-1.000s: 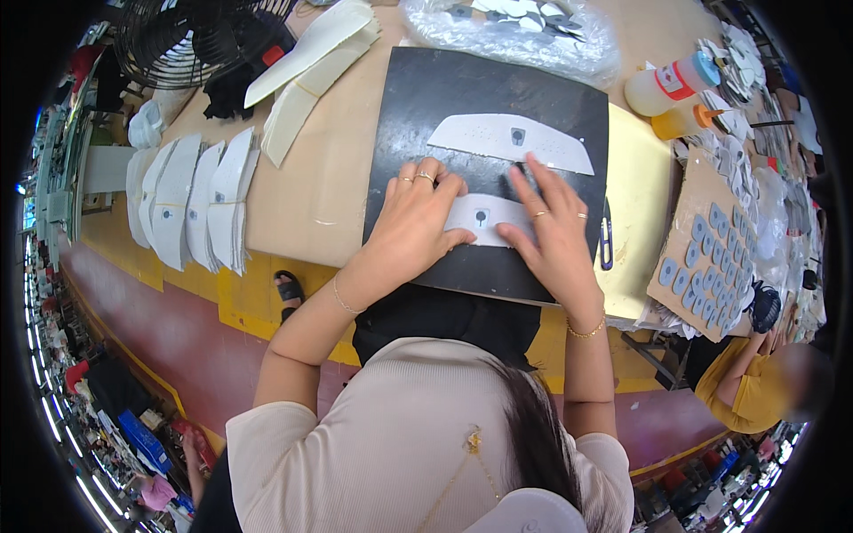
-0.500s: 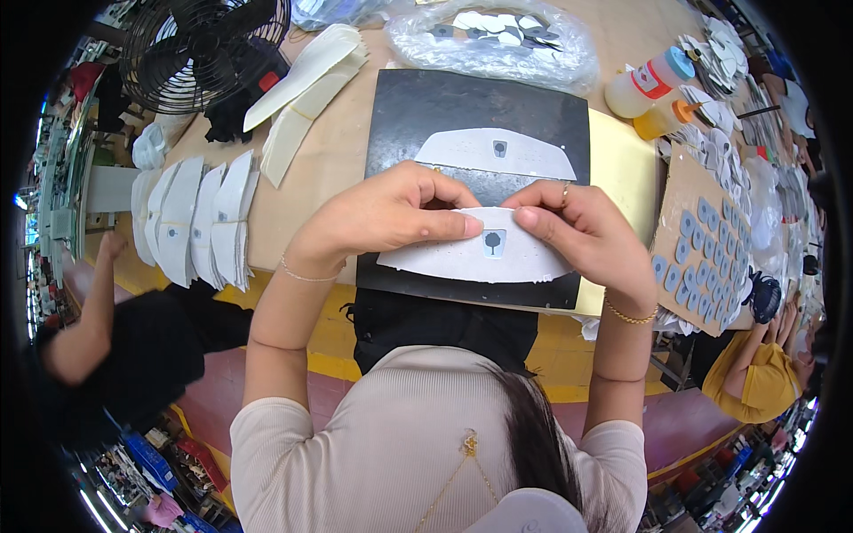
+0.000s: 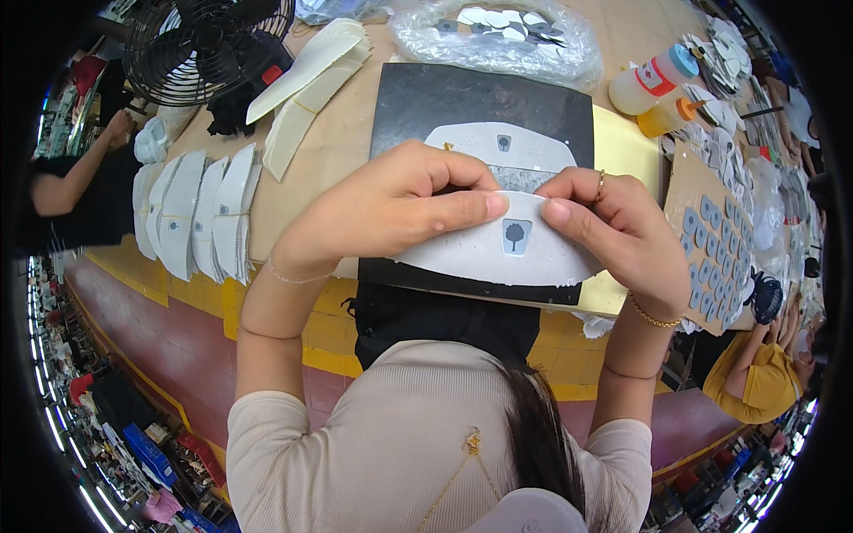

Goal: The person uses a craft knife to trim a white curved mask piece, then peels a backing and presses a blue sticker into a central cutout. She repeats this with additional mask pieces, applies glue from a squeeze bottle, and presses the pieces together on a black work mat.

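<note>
Both hands meet at the centre of the frame, raised above the surface; the left hand grips the left part of a curved white fabric piece with a small grey square patch, its thumb stretched along the upper edge and its fingers curled behind; the right hand pinches the same piece from the right, thumb tip nearly touching the left thumb tip just above the patch, a thin ring showing on one finger; both hands are closed on the piece.

Below the hands lies a black rectangular mat on the tan surface; a second white curved piece with a grey patch rests flat on the mat, partly hidden by the fingers; a pale yellow sheet shows under the mat's right edge.

At the upper left of the frame stands a black wire-caged fan; beside it lie long cream strips, and at the left edge a fanned row of white curved pieces; at the top centre sits a clear plastic bag of small parts; to the upper right lie two squeeze bottles with blue and orange caps; on the right is a brown card dotted with small grey-blue patches; another person's arm shows at the far left.
</note>
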### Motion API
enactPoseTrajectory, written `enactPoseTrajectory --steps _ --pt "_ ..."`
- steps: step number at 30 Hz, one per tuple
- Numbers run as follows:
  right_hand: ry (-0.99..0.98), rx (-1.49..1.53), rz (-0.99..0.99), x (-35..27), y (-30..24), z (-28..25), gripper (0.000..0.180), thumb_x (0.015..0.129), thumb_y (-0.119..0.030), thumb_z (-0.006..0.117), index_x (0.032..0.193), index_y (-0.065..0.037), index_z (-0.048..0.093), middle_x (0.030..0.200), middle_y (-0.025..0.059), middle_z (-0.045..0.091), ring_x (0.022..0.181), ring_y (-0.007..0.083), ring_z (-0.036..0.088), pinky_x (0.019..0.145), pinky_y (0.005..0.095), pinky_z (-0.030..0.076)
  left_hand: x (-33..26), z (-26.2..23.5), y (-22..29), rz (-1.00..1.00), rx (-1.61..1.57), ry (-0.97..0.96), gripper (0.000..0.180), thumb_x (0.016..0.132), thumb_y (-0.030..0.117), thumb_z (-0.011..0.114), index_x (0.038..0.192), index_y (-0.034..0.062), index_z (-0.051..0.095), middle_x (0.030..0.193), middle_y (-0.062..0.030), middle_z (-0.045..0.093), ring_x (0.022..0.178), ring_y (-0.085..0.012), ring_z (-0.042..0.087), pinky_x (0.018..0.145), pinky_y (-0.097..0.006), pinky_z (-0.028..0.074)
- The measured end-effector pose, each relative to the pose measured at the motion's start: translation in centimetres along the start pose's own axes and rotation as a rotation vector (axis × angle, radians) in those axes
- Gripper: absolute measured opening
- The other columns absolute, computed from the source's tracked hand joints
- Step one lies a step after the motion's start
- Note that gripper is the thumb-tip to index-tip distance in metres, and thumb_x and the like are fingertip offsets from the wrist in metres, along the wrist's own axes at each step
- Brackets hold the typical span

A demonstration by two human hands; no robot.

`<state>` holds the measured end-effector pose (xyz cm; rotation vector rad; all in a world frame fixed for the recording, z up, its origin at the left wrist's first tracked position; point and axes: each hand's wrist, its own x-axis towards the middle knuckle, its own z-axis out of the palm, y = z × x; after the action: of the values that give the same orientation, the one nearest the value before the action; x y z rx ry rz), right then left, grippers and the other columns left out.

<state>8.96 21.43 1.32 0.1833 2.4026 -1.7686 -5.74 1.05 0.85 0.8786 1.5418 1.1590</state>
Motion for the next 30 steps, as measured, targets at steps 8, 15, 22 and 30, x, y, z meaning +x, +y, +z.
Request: enactPoseTrajectory --steps 8,15,22,30 --pt "-0.041 -0.154 -0.013 0.1 1.2 1.0 0.025 0.089 -0.022 0.075 0.104 -0.003 0.071 0.088 0.0105 0.071 0.077 0.0191 0.066 0.070 0.0312 0.049 0.0 1.4 -2.7 0.202 0.366 0.142 0.024 0.098 0.022 0.065 0.098 -0.0018 0.071 0.077 -0.0109 0.061 0.075 -0.0189 0.058 0.070 -0.031 0.046" --pt "0.307 -0.680 -0.295 -2.4 10.2 8.9 0.042 0.081 -0.018 0.078 0.120 -0.008 0.067 0.118 0.0109 0.062 0.112 0.0286 0.057 0.095 0.0423 0.041 -0.1 3.7 -11.9 0.128 0.696 0.382 0.020 0.092 0.014 0.068 0.107 0.0028 0.074 0.094 -0.0124 0.066 0.089 -0.0315 0.063 0.083 -0.041 0.051" --pt "0.342 -0.875 -0.296 -2.6 11.7 12.5 0.058 0.081 -0.032 0.077 0.132 -0.010 0.062 0.125 0.0082 0.056 0.112 0.0268 0.053 0.094 0.0425 0.039 -0.6 4.7 -13.6 0.237 0.766 0.526 0.015 0.087 0.011 0.071 0.101 0.0042 0.075 0.094 -0.0076 0.062 0.090 -0.0268 0.057 0.083 -0.038 0.044" --pt "0.359 -0.950 -0.268 -2.1 11.7 12.9 0.061 0.080 -0.041 0.076 0.132 -0.012 0.062 0.124 0.0069 0.055 0.111 0.0261 0.051 0.093 0.0428 0.038 0.3 4.3 -13.9 0.235 0.692 0.521 0.012 0.088 0.011 0.070 0.099 0.0069 0.071 0.094 -0.0061 0.061 0.093 -0.0262 0.056 0.083 -0.038 0.041"
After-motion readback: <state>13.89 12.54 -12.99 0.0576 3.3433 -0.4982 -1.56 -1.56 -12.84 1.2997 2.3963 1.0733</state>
